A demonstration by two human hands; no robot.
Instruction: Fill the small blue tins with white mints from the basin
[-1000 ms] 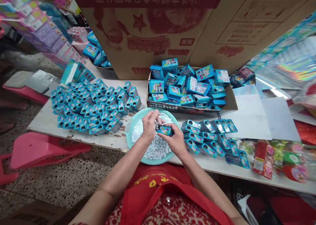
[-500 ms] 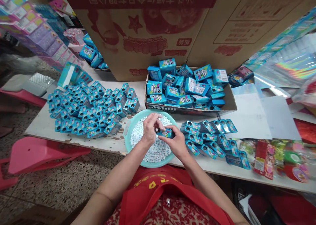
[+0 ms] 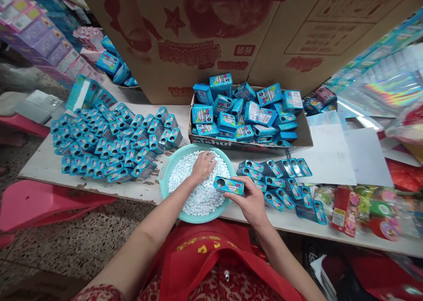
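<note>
A turquoise plastic basin [image 3: 164, 187] full of small white candies [image 3: 202, 200] sits at the table's front edge. My left hand [image 3: 202, 166] rests on the candies with its fingers stretched forward; the fingertips are partly sunk among them. My right hand [image 3: 254, 202] grips one end of a blue candy box [image 3: 228, 186] over the basin's right side. The box has a round hole at its left end, facing up. Just beyond that hand, several similar upright boxes [image 3: 272, 182] stand on the table.
Many upright blue boxes [image 3: 112, 144] crowd the table's left part. Behind the basin, a cardboard tray [image 3: 304, 142] holds a heap of blue boxes. A large carton [image 3: 211, 36] rises at the back. Bagged sweets [image 3: 343, 210] lie on the right, a pink stool [image 3: 42, 204] stands left.
My left hand has left the box's hole and come down flat onto the candies. My right hand has moved slightly right and down with the box. The view has shifted a little.
</note>
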